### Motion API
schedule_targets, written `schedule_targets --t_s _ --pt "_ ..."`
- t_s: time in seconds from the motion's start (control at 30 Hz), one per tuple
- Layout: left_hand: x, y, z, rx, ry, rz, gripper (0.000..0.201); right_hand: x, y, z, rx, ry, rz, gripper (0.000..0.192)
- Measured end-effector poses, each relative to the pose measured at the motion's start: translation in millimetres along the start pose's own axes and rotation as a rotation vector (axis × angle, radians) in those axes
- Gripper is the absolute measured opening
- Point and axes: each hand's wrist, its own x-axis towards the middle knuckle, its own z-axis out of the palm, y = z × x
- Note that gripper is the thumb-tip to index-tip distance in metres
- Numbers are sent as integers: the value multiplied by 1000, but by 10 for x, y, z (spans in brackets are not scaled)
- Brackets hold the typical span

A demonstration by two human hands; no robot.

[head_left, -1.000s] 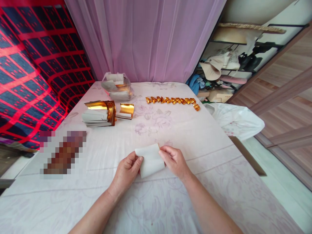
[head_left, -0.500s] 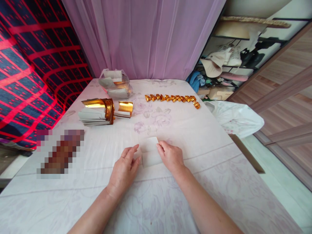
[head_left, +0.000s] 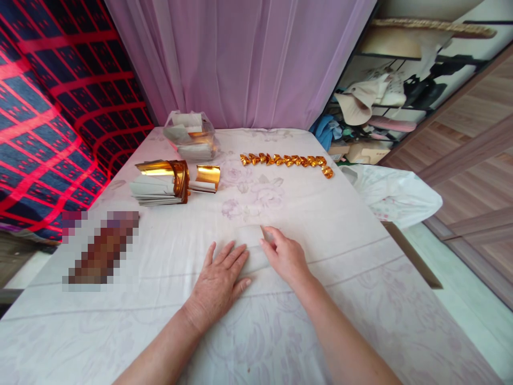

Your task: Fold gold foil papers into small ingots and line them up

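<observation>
White paper [head_left: 252, 243] lay flat on the cloth-covered counter [head_left: 360, 299], pinned between the two hands and hard to tell from the pale cloth under it. Its long axis ran roughly away from the person, tilted slightly to the right. The left hand [head_left: 219, 278] was spread open, palm down, its fingers pressing the sheet's near left part. The right hand [head_left: 285, 258] touched the right edge with its fingertips (whether it pinched that edge or only pressed could not be told). Both hands were about equally near. Gold foil sheets [head_left: 162, 182] lay well apart at far left, and a row of folded gold pieces [head_left: 286, 160] beyond.
</observation>
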Motion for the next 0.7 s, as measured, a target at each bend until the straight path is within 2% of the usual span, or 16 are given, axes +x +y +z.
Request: schedule_targets --t_s 0.13,0.23,0.33,0.4,0.5,0.57,0.63,0.7 --pt "5 12 -16 3 -5 -4 50 -71 -5 -68 103 -83 17 47" --pt "4 12 -24 9 -5 0 49 -102 -11 -117 99 -182 27 56" --pt "1 12 -29 26 0 9 49 -118 28 -162 56 -213 13 57" --pt "0 17 -31 44 -2 10 49 -127 59 -180 14 -161 -17 48" --pt "0 29 -31 65 -7 6 50 -137 59 -160 0 40 -114 19" --pt "2 37 -29 66 -2 3 49 -133 25 -105 32 158 -242 17" --pt "3 43 -27 55 11 -3 48 -119 -14 -24 59 182 -377 18" --pt "2 43 -26 41 22 -8 47 -98 -33 60 51 148 -437 18"
